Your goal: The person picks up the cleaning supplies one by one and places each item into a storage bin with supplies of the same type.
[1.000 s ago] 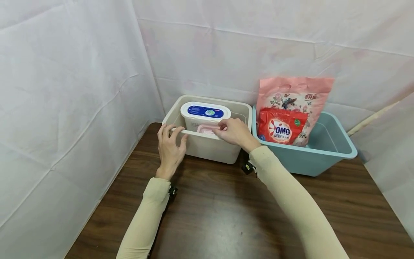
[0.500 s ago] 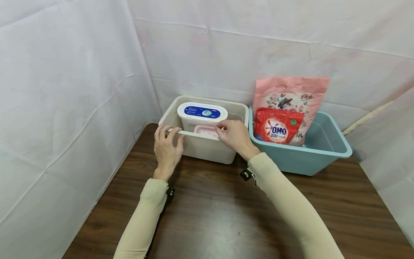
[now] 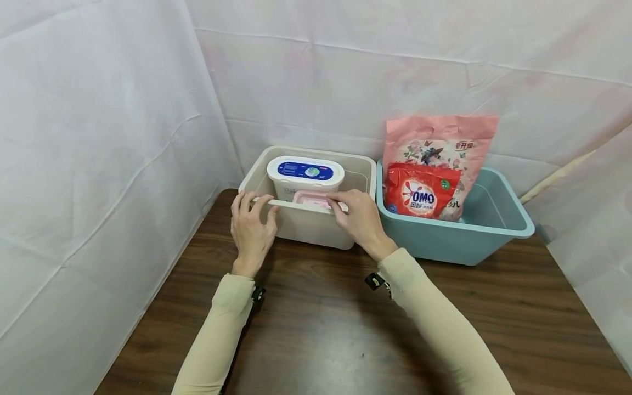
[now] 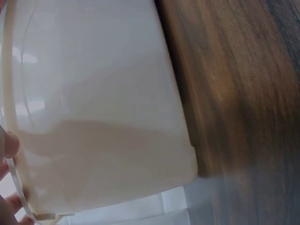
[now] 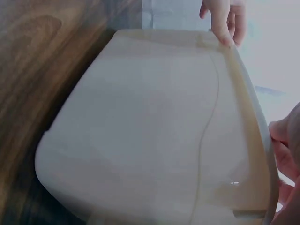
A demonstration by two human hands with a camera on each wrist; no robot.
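Note:
A beige storage bin stands at the back left of the table. My left hand grips its front rim near the left corner, fingers over the edge and thumb outside. Inside the bin sits a white lidded tub with a blue oval label. A small pale pink box lies in front of the tub, partly hidden by the bin's front wall. My right hand is at the front rim, its fingertips beside the pink box's right end. In the right wrist view its thumb and fingers show at the rim.
To the right, a blue-green bin stands against the beige one. It holds a red OMO detergent bag leaning on a taller pink bag. White cloth walls enclose the back and sides of the brown wooden table.
My right hand has drawn back slightly from the pink box, its finger and thumb spreading apart. My left hand stays on the rim. The head view has shifted a little.

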